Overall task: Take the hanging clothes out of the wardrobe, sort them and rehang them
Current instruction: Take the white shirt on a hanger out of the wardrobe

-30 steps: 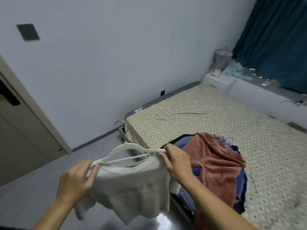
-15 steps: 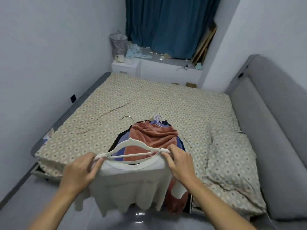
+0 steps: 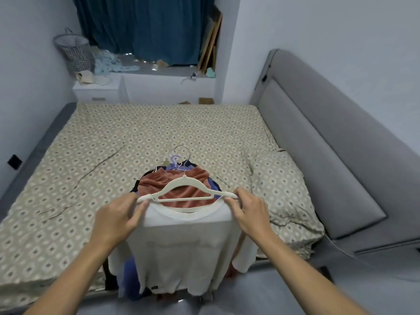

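Fingers of left hand [image 3: 116,218] & right hand [image 3: 247,210] pinch hanger [image 3: 185,189] ends; shirt [image 3: 184,251] hangs off bed [image 3: 136,133] edge.

Left hand [image 3: 116,218] and right hand [image 3: 248,211] extended, fingers pinching.

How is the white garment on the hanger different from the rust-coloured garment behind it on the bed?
The white garment hangs spread out from the white hanger, gripped at its ends by the left hand and right hand; the rust-coloured garment lies crumpled on the clothes pile. The white garment is held above the bed's edge; the rust-coloured one rests on the bed. Both are soft tops.
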